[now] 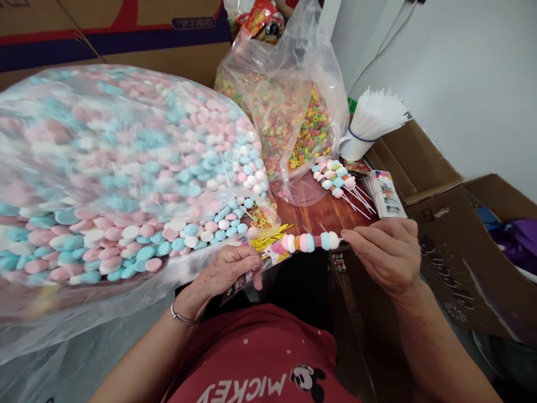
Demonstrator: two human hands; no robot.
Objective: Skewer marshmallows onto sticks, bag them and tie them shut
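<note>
My right hand [388,252] is closed, pinching the white stick end of a marshmallow skewer [310,242] strung with pink, white and blue marshmallows and some orange and reddish pieces. The skewer lies level, its left end at the mouth of a printed clear plastic bag [279,256]. That bag is gripped between the thumb and fingers of my left hand [235,267]. Just behind it lies a bunch of yellow twist ties [268,237]. A huge clear sack of marshmallows [138,168] fills the left side, open toward me.
Behind stands a clear sack of gummy rings [302,120]. Several marshmallow skewers [335,178] lie on the brown tabletop [306,212] beside a stack of printed bags [385,195]. A white mug [358,143] holds white sticks. An open cardboard box [453,252] is at right.
</note>
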